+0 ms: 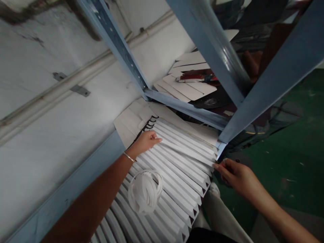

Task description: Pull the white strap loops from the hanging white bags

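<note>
A thin white strip [186,154] stretches between my two hands, over a row of long pale strips [174,182] lying side by side with dark triangular marks at their right ends. My left hand [148,142], with a bracelet at its wrist, pinches the strip's far left end. At the right edge of the row, my right hand [234,173] grips the other end between thumb and fingers. Closer to my body, a loose coil of white tape [145,192] rests on top of the row.
Blue metal posts [215,40] and a crossbar [186,108] rise just beyond the row. Behind them lie pale flat sheets [182,86] and a red-handled tool [194,77]. A white wall [63,135] borders the left; green floor [286,162] shows at right.
</note>
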The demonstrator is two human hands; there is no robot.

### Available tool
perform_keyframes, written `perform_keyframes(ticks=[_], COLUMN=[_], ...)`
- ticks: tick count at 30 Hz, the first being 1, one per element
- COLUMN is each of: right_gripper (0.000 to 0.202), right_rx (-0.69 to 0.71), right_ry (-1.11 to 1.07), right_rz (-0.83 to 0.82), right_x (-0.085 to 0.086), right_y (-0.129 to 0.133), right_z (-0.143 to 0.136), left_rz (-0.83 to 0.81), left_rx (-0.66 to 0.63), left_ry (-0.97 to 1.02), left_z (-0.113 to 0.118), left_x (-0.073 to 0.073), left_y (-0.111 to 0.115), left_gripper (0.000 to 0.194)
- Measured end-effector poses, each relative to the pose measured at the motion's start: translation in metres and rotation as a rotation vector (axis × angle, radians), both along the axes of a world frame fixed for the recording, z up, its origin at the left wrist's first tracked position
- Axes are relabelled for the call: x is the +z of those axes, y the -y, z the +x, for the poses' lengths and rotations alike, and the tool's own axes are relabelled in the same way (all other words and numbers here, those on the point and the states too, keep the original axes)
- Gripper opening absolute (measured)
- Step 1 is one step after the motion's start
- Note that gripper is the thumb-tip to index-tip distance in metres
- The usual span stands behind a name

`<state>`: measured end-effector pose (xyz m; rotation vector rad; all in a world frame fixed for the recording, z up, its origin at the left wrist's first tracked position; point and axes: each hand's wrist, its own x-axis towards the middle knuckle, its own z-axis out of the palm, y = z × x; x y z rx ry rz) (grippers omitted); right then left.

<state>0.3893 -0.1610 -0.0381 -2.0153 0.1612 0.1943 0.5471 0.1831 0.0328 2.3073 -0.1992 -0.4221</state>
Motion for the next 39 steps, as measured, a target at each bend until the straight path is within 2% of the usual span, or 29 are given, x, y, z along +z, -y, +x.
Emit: perform_keyframes(ticks=[2,5,10,14,19,24,29,39], right_gripper=[0.044,0.042,0.043,0.039,0.035,0.031,0.030,0.024], right_rx=[-0.018,0.003,-0.117,-0.146,-0.230,-0.210,-0.221,-0.229], right_ry=[-0.024,-0.041,-0.102,-0.106,-0.109,-0.079,-0.054,-0.062], right_rz=[0.010,0.047,-0.149,-0.179,-0.275,-0.334,-0.462,-0.542], right_x=[-0.013,-0.017,-0.006,0.005,0.009,0.003,-0.001,0.003], right_y=[0.003,0.005,0.002,-0.006,-0.011,-0.012,-0.012,-0.017], right_z=[0.005,0.014,0.033,0.046,0.054,0.055,0.056,0.061], left_rz=[-0.011,-0.004,0.110,0.228,0.366,0.452,0.500,0.538], left_rx=[0.041,0.048,0.127,0.161,0.204,0.226,0.215,0.225], left_ry=[0.045,0.064,0.223,0.334,0.386,0.396,0.399,0.372], left_z=[0.018,0.043,0.076,0.094,0.105,0.110,0.114,0.125], left_x=[-0.010,-0.015,-0.020,-0.029,-0.041,-0.049,-0.050,-0.053], left_y=[0.003,0.008,0.016,0.022,0.023,0.021,0.023,0.023], left_gripper=[0.032,0.019,0.017,0.017,0.012,0.012,0.014,0.015])
